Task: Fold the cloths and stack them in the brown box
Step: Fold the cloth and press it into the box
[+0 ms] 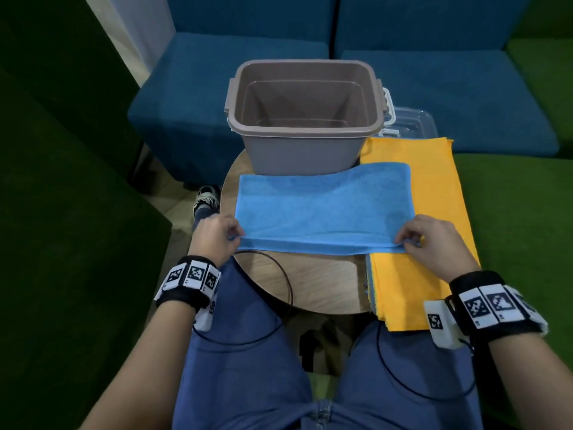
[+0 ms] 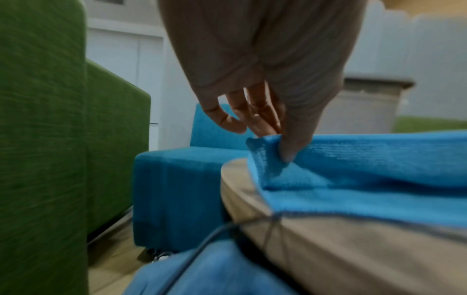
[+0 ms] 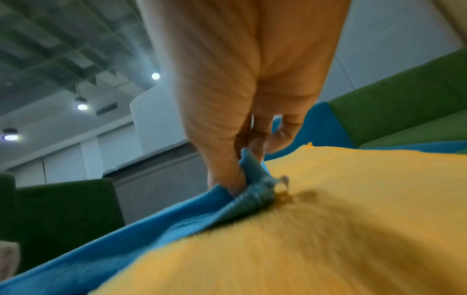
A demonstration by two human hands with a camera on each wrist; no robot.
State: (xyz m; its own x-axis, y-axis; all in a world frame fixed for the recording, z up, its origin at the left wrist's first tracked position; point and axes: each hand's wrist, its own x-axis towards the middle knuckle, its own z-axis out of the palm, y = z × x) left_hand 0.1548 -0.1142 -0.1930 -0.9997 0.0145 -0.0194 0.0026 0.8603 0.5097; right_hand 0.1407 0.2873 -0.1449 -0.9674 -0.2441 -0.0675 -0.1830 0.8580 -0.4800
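A blue cloth (image 1: pixel 322 209) lies folded across the round wooden table (image 1: pixel 310 287), its right end over a stack of yellow cloths (image 1: pixel 428 218). My left hand (image 1: pixel 217 235) pinches the cloth's near left corner (image 2: pixel 267 157) between thumb and fingers. My right hand (image 1: pixel 431 240) pinches the near right corner (image 3: pixel 252 179) on top of the yellow stack (image 3: pixel 328 219). The brown box (image 1: pixel 305 119) stands open behind the cloth, with nothing showing inside it.
A clear plastic lid (image 1: pixel 412 122) lies behind the yellow stack, right of the box. Blue seats (image 1: pixel 217 88) sit behind the table, green sofas (image 1: pixel 62 212) to the left and right. Black cables (image 1: pixel 279 274) run across my lap and the table's near edge.
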